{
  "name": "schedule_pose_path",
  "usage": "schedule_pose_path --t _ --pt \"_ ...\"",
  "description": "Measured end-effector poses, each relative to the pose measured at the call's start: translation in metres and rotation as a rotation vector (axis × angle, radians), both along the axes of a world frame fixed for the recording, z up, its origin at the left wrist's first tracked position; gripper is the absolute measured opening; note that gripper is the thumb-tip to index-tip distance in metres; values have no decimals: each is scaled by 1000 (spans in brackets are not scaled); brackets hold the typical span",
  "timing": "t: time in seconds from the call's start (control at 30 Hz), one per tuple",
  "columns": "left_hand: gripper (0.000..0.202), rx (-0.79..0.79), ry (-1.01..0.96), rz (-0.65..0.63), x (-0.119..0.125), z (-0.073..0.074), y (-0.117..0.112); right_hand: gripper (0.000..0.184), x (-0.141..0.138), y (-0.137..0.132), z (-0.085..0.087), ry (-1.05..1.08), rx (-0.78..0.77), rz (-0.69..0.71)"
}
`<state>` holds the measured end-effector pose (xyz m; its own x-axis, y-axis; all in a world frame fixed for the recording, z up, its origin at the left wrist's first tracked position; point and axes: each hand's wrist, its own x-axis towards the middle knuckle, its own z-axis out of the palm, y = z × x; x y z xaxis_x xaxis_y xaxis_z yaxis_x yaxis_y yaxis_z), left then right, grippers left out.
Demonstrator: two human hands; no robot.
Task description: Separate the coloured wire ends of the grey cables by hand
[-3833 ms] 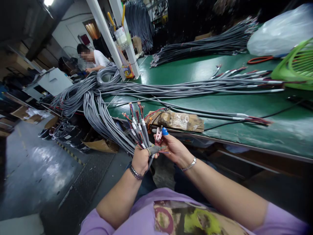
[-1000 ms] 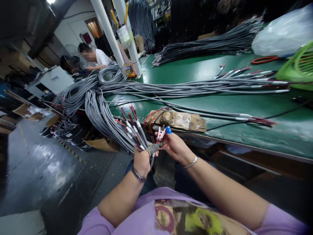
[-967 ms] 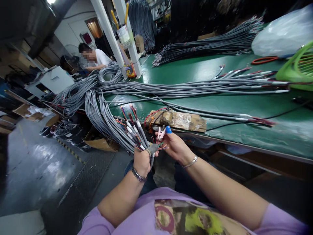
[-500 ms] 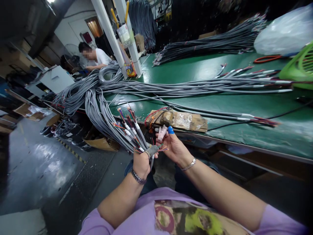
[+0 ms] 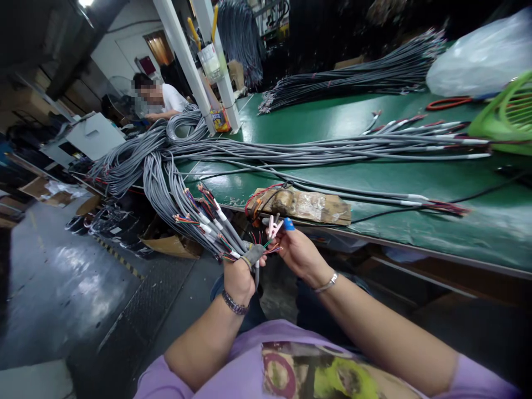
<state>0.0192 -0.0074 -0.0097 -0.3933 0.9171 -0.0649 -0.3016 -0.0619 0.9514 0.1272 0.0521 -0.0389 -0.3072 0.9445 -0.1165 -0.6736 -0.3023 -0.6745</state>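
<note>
My left hand (image 5: 240, 280), its thumb in a grey cover, is closed around a bundle of grey cables (image 5: 226, 233) at the bench's front edge. Their stripped ends fan out in coloured wires (image 5: 203, 208) with white sleeves. Thin loose wires (image 5: 272, 249) stick out beside that thumb toward my right hand (image 5: 300, 252). A blue cover wraps one fingertip of the right hand, which pinches a small pale pink clip-like piece (image 5: 275, 227) with two prongs. Whether its fingers also touch a wire, I cannot tell.
A wooden block (image 5: 303, 204) with wires attached lies at the edge of the green bench (image 5: 374, 180). Long grey cables (image 5: 316, 149) run across it. Behind are dark cables (image 5: 349, 80), a plastic bag (image 5: 477, 58) and a green basket (image 5: 505, 119). Another person (image 5: 166, 100) sits far left.
The pink piece has turned, so its two prongs now show apart. The cable ends in my left hand have spread and shifted slightly left. Both hands stay close together.
</note>
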Motion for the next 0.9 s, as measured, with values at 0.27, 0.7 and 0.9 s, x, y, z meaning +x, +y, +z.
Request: schedule_pose_path --t 0.27,0.7,0.9 --pt "17 23 -2 14 6 -3 8 53 -5 3 -6 -129 128 -54" --pt "18 5 -51 41 7 0 6 46 -6 6 0 102 -16 77" --pt "19 13 -25 38 8 0 6 37 -7 9 -5 166 -60 48"
